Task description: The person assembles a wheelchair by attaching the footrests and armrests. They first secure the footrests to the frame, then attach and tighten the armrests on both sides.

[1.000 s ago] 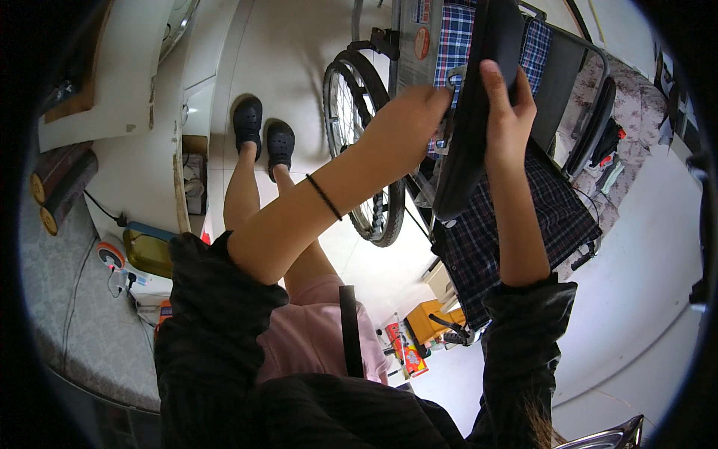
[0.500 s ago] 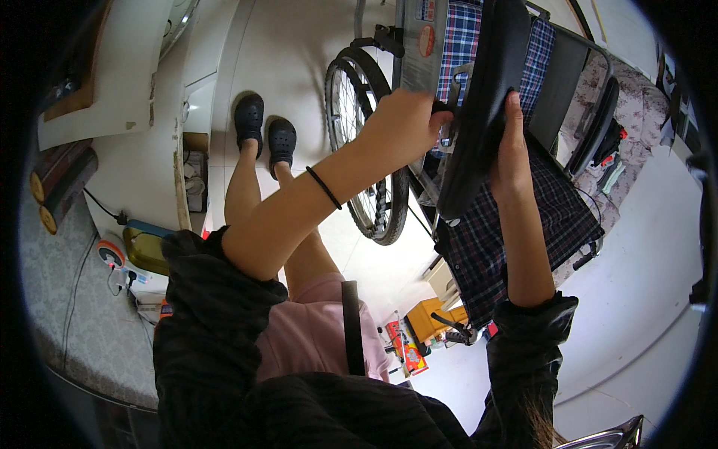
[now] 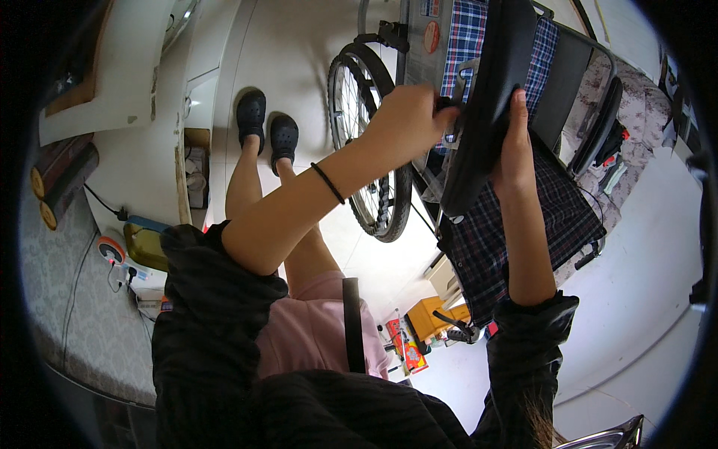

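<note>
A wheelchair with a checked fabric seat stands in front of me, on the right. My left hand is closed beside the inner metal bracket of its black padded armrest. A small black piece shows between the thumb and the curled fingers; most of it is hidden, so its kind cannot be made out. My right hand grips the armrest from the other side, with the thumb lying along the black pad and the other fingers hidden behind it.
The wheelchair's spoked wheel stands left of the armrest. A second armrest is at the right, by a flowered cover. An orange-brown box sits on the floor below. At the left are a power strip and cables.
The wheelchair and armrest sit very slightly further right in view. My left hand has turned a little at the bracket; my right hand keeps its grip on the armrest.
</note>
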Motion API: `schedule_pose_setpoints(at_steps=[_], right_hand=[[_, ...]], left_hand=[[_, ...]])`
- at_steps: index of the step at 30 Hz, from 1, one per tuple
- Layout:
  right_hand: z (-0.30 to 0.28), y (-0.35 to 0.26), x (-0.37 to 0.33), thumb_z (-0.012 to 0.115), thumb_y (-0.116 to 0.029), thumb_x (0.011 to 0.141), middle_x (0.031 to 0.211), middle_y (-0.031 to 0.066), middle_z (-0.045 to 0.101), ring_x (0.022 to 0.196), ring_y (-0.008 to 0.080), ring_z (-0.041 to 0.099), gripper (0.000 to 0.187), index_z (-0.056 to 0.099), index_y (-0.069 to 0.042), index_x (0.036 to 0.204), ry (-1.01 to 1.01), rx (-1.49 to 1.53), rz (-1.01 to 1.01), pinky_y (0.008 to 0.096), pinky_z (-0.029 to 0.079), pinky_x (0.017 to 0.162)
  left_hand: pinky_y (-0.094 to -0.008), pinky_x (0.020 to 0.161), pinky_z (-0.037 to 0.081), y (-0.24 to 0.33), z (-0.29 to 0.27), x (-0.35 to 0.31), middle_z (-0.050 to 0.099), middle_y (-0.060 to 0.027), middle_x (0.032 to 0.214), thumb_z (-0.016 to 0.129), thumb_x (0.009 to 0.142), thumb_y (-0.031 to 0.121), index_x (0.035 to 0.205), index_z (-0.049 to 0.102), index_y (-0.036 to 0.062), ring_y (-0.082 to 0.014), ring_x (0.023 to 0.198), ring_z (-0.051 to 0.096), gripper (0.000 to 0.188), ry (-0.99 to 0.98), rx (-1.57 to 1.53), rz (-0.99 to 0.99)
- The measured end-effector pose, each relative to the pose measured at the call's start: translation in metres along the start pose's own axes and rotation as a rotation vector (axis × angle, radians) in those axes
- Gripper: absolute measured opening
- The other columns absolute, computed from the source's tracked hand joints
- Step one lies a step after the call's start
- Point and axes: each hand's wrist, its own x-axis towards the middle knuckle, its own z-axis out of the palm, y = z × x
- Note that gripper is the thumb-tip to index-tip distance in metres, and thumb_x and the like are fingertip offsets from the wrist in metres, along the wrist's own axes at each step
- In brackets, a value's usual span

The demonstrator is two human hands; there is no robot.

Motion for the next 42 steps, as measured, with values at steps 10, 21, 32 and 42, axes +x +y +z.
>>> schedule_pose_setpoints(at_steps=[10,21,32,42], right_hand=[[0.004,-0.003,-0.002,0.035,-0.082,0.083,0.1,0.0193,0.06,0.094,0.0293,0.064,0.092,0.053,-0.003,0.127,0.012,-0.007,-0.039,0.0465,0.053,0.082],[0.003,-0.005,-0.002,0.036,-0.082,0.082,0.104,0.0238,0.059,0.1,0.0327,0.062,0.099,0.048,0.005,0.127,-0.031,-0.02,-0.036,0.0439,0.05,0.087],[0.009,-0.01,-0.008,0.035,-0.082,0.082,0.099,0.0178,0.062,0.093,0.0269,0.065,0.094,0.053,-0.002,0.128,-0.018,0.002,-0.042,0.0417,0.054,0.079],[0.004,-0.009,-0.004,0.039,-0.085,0.078,0.129,0.0377,0.045,0.125,0.0476,0.046,0.12,0.029,0.02,0.136,-0.061,-0.005,-0.033,0.05,0.039,0.104]], left_hand=[[-0.0311,0.08,0.058,0.0,-0.003,0.003,0.069,-0.0248,0.095,0.056,0.096,0.041,0.106,0.063,-0.0077,-0.0291,0.084,0.072,0.05,-0.249,-0.91,-0.45],[-0.0315,0.059,0.053,0.001,0.002,0.006,0.068,-0.0132,0.067,0.06,0.095,0.034,0.085,0.069,0.0002,-0.0229,0.058,0.067,0.036,0.013,0.132,0.042],[-0.0372,0.077,0.056,0.001,0.002,-0.004,0.069,-0.0198,0.094,0.067,0.09,0.02,0.105,0.062,-0.0077,-0.031,0.082,0.07,0.032,0.225,0.351,0.421],[-0.0274,0.071,0.058,0.002,-0.008,0.016,0.073,-0.0153,0.085,0.06,0.093,0.043,0.101,0.066,-0.0076,-0.0173,0.073,0.073,0.052,-0.205,-0.428,-0.336]])
